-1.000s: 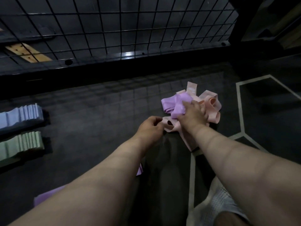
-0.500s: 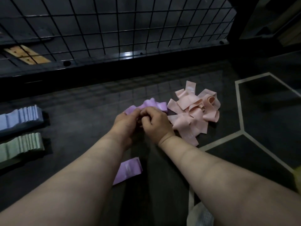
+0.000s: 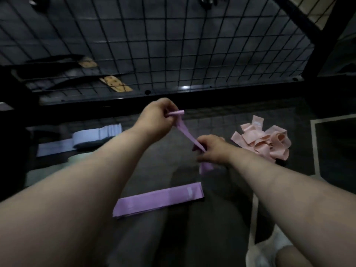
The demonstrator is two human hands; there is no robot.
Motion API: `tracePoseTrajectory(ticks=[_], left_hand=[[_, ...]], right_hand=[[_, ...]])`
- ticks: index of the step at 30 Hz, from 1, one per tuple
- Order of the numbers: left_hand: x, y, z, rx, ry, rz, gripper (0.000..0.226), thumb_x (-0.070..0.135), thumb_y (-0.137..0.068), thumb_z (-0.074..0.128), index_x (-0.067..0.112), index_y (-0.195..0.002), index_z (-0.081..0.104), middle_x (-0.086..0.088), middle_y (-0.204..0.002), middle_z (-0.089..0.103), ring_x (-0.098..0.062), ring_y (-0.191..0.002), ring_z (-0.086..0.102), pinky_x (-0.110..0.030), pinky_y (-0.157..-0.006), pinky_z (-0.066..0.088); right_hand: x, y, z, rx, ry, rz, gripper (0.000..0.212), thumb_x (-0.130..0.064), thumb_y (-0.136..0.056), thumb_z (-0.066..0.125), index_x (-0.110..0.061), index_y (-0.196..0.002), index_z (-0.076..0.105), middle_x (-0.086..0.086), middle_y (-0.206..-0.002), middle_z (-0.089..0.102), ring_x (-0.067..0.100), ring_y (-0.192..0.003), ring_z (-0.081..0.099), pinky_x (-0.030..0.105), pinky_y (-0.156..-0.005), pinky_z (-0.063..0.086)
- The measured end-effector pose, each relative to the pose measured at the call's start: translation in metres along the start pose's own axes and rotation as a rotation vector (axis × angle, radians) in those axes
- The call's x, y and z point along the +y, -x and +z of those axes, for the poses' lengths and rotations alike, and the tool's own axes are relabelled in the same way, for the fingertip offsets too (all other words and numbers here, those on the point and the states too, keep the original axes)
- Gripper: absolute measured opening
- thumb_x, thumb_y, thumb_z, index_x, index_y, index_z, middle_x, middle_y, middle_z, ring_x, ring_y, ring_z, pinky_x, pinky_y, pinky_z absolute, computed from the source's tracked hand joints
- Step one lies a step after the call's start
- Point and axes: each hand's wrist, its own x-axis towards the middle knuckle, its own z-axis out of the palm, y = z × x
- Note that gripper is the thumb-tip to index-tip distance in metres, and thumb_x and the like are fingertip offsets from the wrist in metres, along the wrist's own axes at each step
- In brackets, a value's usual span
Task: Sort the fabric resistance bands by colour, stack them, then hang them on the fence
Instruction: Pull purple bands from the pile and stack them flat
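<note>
Between my two hands stretches a purple fabric band [image 3: 185, 132]. My left hand [image 3: 156, 118] pinches its upper end, raised in front of the fence. My right hand [image 3: 212, 149] grips its lower end, and a short tail hangs below the fingers. A flat purple band stack [image 3: 158, 199] lies on the dark floor below my hands. A loose heap of pink bands [image 3: 265, 141] lies to the right. A pale blue stack [image 3: 90, 135] lies on the left, and a pale green stack [image 3: 77, 158] shows partly behind my left forearm.
A black wire-grid fence [image 3: 173, 45] stands across the back, with a thick black post [image 3: 323, 35] at the right. Light lines [image 3: 313, 147] mark the floor at the right. My knee and white shorts [image 3: 269, 251] sit at the bottom right.
My hands have drawn apart, pulling the purple band out long between them. My left hand rose toward the fence. The view has swung left and up.
</note>
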Motion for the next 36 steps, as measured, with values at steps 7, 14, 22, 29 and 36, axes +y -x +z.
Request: tracePoseTrajectory(ticks=[7,14,22,29,36], left_hand=[[0.022,0.041,-0.111,0.185,-0.171,-0.005,0.006,0.018,-0.089,0.061,0.013,-0.092,0.064,-0.004,-0.086,0.066,-0.024,-0.082,0.064,-0.026,-0.07,0.048],[0.069,0.099,-0.202,0.269,-0.049,-0.052,0.005,0.01,-0.093,0.06,0.008,-0.094,0.065,-0.02,-0.092,0.07,-0.033,-0.082,0.071,-0.041,-0.073,0.061],[0.134,0.166,-0.279,0.327,0.027,-0.042,0.002,0.011,-0.09,0.068,0.013,-0.09,0.067,-0.011,-0.078,0.068,-0.017,-0.055,0.062,-0.025,-0.048,0.052],[0.154,0.215,-0.283,0.394,0.328,-0.057,0.026,0.0,-0.088,0.065,0.006,-0.112,0.057,-0.015,-0.086,0.064,-0.015,-0.049,0.064,-0.027,-0.046,0.052],[0.14,0.232,-0.256,0.515,0.579,-0.12,0.024,-0.006,-0.091,0.051,0.016,-0.1,0.055,-0.013,-0.085,0.06,-0.031,-0.065,0.065,-0.042,-0.07,0.059]], right_hand=[[-0.068,0.052,-0.023,-0.001,-0.228,-0.074,0.047,-0.038,-0.061,0.092,-0.011,-0.088,0.065,0.003,-0.08,0.066,0.012,-0.074,0.061,0.03,-0.07,0.051],[-0.142,0.104,-0.06,0.05,-0.3,-0.189,0.059,-0.053,-0.044,0.089,-0.014,-0.073,0.056,0.003,-0.063,0.059,0.014,-0.06,0.055,0.029,-0.062,0.042],[-0.199,0.184,-0.127,0.044,-0.289,-0.221,0.042,-0.032,-0.063,0.09,-0.009,-0.089,0.066,-0.004,-0.065,0.063,0.007,-0.059,0.057,0.022,-0.056,0.045],[-0.212,0.263,-0.173,0.146,-0.345,-0.212,0.034,-0.017,-0.072,0.084,-0.007,-0.1,0.068,0.012,-0.093,0.074,0.015,-0.076,0.067,0.027,-0.068,0.053],[-0.207,0.287,-0.16,0.304,-0.739,-0.099,0.025,0.0,-0.085,0.072,-0.013,-0.104,0.064,0.002,-0.09,0.067,0.013,-0.071,0.063,0.024,-0.057,0.054]])
